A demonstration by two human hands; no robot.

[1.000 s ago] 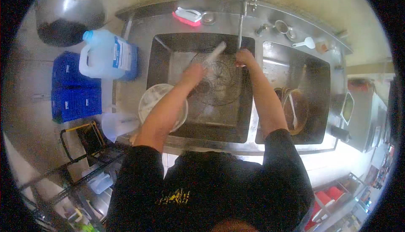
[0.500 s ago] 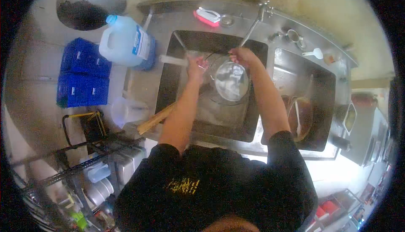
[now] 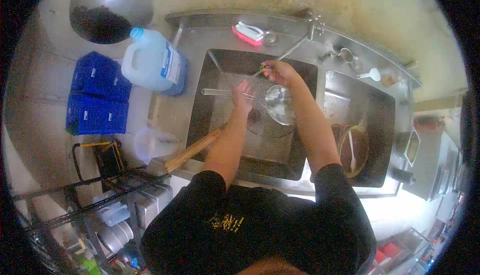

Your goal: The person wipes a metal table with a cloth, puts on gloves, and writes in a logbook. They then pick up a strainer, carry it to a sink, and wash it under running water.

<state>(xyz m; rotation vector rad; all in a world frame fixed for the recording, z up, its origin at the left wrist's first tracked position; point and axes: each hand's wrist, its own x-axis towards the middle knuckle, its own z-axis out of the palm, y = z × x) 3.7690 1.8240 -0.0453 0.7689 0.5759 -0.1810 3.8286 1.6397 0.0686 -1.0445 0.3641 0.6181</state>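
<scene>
My left hand (image 3: pixel 243 96) is closed round a long metal handle (image 3: pixel 215 92) above the left sink basin (image 3: pixel 235 152). In line with the handle, a round, pale metal piece (image 3: pixel 280 105) shows beside my right forearm, which partly covers it. My right hand (image 3: pixel 277 72) has its fingers closed at the end of the tap spout (image 3: pixel 292 49), a small green bit showing at the fingertips. Along the left rim, a wooden stick (image 3: pixel 192 150) leans, partly behind my left forearm.
A large jug of blue liquid (image 3: pixel 152 62) stands left of the sink. A brush (image 3: pixel 247 32) lies on the back ledge. The right basin holds a brown round pot (image 3: pixel 360 150). Stacked blue crates (image 3: pixel 97 95) and a wok (image 3: pixel 110 7) are farther left.
The tap spout has swung left along with my right hand. My left hand and the metal handle have shifted slightly right, and the round piece is now more covered by my right forearm.
</scene>
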